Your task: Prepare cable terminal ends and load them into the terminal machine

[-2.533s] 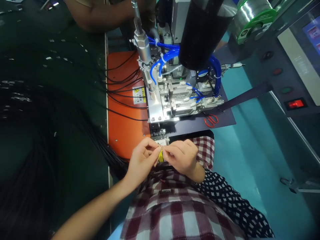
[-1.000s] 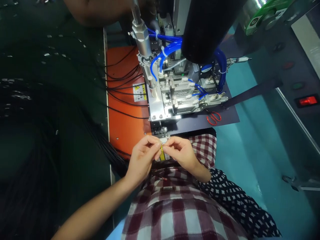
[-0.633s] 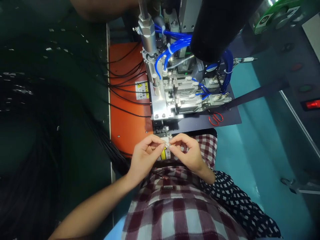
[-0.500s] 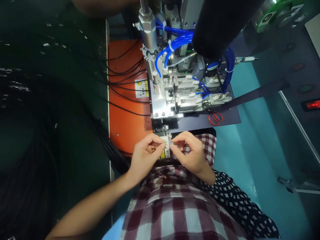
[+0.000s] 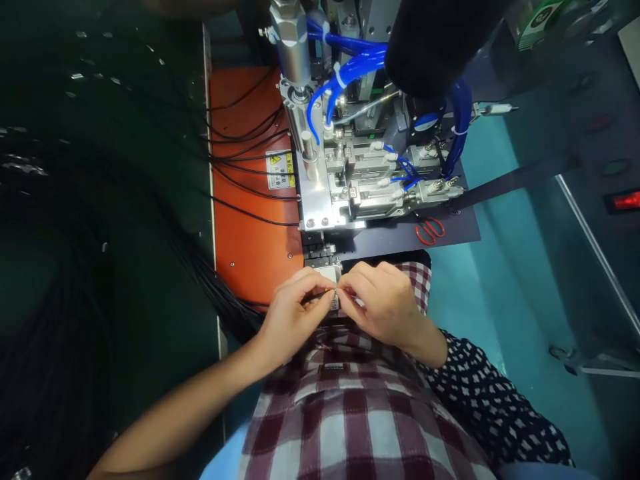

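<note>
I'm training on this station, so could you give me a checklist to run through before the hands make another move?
1. Left hand pinching the fine wire: ok.
2. Right hand pinched, fingertips close to the left's: ok.
3. Condition of the wire's end: cannot tell, too small and partly hidden.
4. Both hands outside the machine's metal clamps: ok.
5. Red-handled scissors away from the fingers: ok.
6. Warning label fully uncovered: not ok, black cables cross it.
</note>
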Tool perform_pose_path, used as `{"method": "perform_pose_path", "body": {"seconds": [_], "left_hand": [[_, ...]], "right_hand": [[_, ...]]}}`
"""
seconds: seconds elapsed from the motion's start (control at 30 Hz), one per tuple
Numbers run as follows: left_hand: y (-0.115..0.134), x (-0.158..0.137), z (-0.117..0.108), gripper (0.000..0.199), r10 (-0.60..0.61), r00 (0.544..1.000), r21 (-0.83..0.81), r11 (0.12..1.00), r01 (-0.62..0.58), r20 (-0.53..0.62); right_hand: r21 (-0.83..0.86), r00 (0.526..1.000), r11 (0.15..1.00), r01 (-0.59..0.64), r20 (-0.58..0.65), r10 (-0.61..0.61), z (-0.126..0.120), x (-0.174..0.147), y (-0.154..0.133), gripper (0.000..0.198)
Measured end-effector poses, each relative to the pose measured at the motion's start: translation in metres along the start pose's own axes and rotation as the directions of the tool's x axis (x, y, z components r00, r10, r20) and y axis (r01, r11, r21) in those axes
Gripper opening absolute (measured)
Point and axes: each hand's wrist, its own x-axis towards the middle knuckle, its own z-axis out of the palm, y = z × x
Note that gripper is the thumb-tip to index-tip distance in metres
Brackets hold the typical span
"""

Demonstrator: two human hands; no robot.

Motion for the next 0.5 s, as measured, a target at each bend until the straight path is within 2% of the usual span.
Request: {"method": "perform_pose_path", "body": {"seconds": [0.1,0.23,0.3,0.4,0.5], "left_hand": [[0.002,0.002,-0.001,0.008,-0.048,0.999,-0.068,0.996,0.050,0.024],[0.007,0.007,-0.003,0.010,-0.160,0.985,-0.183,0.968,0.169,0.064],[0.010,0.008,-0.004,0.011,-0.226,0.971,-0.244,0.940,0.237,0.075],[0.012,0.009,-0.003,0.013,-0.301,0.952,-0.352,0.887,0.299,0.052],[0.011,0.010,-0.003,0.016,-0.329,0.944,-0.401,0.861,0.312,0.027]], "right_hand": [[0.203,0.986,0.973,-0.114,0.146,0.085,-0.007,0.007,0.010,0.012],[0.549,0.946,0.791,-0.271,0.305,0.111,-0.002,0.012,0.025,0.012],[0.632,0.934,0.701,-0.331,0.326,0.147,0.004,0.011,0.028,0.011],[0.706,0.914,0.581,-0.406,0.302,0.271,0.012,0.005,0.026,0.011],[0.739,0.896,0.522,-0.425,0.263,0.357,0.017,-0.001,0.022,0.011]]}}
